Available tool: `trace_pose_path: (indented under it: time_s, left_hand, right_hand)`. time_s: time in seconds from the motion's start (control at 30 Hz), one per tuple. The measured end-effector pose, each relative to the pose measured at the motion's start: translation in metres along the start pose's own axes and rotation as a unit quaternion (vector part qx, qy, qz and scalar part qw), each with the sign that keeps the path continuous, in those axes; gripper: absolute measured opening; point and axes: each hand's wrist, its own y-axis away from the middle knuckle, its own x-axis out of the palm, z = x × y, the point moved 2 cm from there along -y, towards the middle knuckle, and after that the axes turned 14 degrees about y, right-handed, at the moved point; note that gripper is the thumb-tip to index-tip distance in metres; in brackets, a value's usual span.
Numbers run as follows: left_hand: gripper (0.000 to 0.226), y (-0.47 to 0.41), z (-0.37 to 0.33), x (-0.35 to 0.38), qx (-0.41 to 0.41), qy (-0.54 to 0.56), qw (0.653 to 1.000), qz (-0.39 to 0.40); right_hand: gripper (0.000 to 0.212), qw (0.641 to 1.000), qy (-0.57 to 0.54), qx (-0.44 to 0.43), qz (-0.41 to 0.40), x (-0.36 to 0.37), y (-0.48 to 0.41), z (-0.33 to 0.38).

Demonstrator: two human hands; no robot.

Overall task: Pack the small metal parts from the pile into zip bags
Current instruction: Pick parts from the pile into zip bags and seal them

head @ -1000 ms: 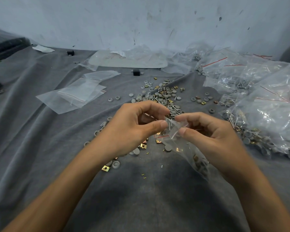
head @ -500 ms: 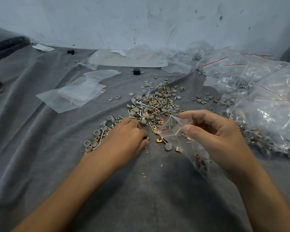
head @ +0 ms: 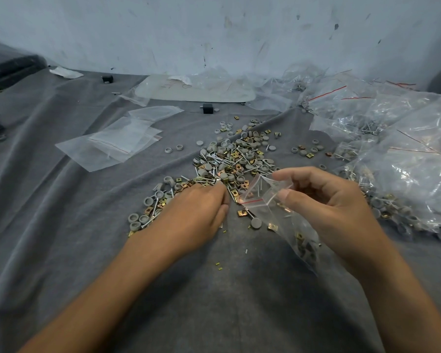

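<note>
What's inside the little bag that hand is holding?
The zip bag in the right hand has brass clips and grey caps at its bottom. The hand covers part of it.

Soft, even, cool-toned light from above, moderately bright; just a diffuse shadow on the grey cloth (head: 239,289) between the 2 forearms, plus gentle shading in its folds. White glare streaks on the heap of filled plastic bags (head: 405,161) at right, faint sheen on the zip bag (head: 260,192) pinched by the right hand (head: 329,207); left hand (head: 196,215) slightly motion-smeared at the fingertips. Wide-angle bowing curves the wall (head: 214,26) line and stretches the forearms toward the bottom corners; far edges softer than the sharp central pile (head: 229,161).
</note>
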Motion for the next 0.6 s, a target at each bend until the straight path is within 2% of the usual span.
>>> trace_pose_path:
  time_s: [0.13, 0.2, 0.3, 0.37, 0.47, 0.53, 0.6]
  left_hand:
    - [0.002, -0.001, 0.004, -0.005, -0.018, 0.095, 0.995, -0.023]
    - [0.009, -0.003, 0.007, -0.009, -0.047, 0.155, 0.985, -0.054]
    - [0.015, -0.006, 0.009, -0.014, -0.098, 0.315, 0.941, -0.078]
    - [0.019, -0.007, 0.008, -0.018, -0.141, 0.448, 0.879, -0.089]
    - [0.022, -0.009, 0.008, -0.021, -0.21, 0.64, 0.735, -0.08]
    - [0.022, -0.01, 0.009, -0.022, -0.244, 0.724, 0.642, -0.068]
    - [0.019, -0.011, 0.01, -0.022, -0.266, 0.762, 0.587, -0.064]
  right_hand:
    - [0.026, 1.0, 0.0, 0.001, -0.001, -0.001, 0.0, -0.001]
    - [0.026, 1.0, 0.0, 0.001, -0.002, -0.002, 0.0, -0.001]
    - [0.026, 1.0, -0.001, 0.002, 0.0, -0.002, 0.0, -0.002]
    - [0.025, 1.0, -0.002, 0.003, -0.001, -0.002, 0.0, -0.002]
    - [0.025, 1.0, -0.002, 0.003, -0.004, -0.002, 0.0, -0.001]
    - [0.026, 1.0, 0.0, 0.003, -0.005, -0.001, 0.0, -0.001]
    - [0.026, 1.0, 0.003, 0.004, -0.004, -0.001, 0.0, 0.0]
